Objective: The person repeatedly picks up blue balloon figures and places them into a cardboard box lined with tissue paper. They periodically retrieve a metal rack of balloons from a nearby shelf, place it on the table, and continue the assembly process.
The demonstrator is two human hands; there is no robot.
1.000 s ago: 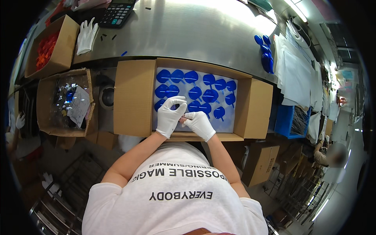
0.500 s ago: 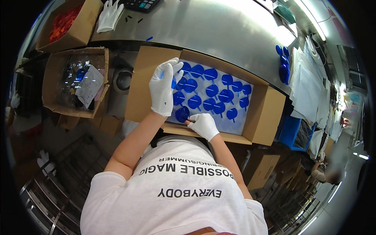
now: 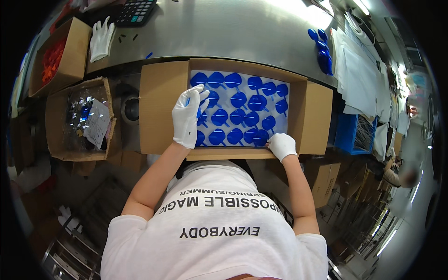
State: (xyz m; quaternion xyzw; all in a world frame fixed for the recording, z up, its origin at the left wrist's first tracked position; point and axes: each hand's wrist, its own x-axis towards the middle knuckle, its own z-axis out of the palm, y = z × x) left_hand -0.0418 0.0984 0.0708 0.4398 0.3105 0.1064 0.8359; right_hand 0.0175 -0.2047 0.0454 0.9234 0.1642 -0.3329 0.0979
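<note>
Left hand (image 3: 185, 122) is holding a blue piece (image 3: 188, 101), right hand (image 3: 282, 146) pinching a disc (image 3: 261, 137). Overlap could be scratching its neighbour (image 3: 249, 136).

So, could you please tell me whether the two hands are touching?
Apart: the head view shows the left hand and right hand with several blue pieces visible between them.

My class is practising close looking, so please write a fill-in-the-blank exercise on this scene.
The left hand is gloved in ____.
The round pieces in the box below the hands are ____.
The right hand is at that box's near ____ corner.
The loose glove lies to the ____ of the calculator.
Missing words: white; blue; right; left.
</note>
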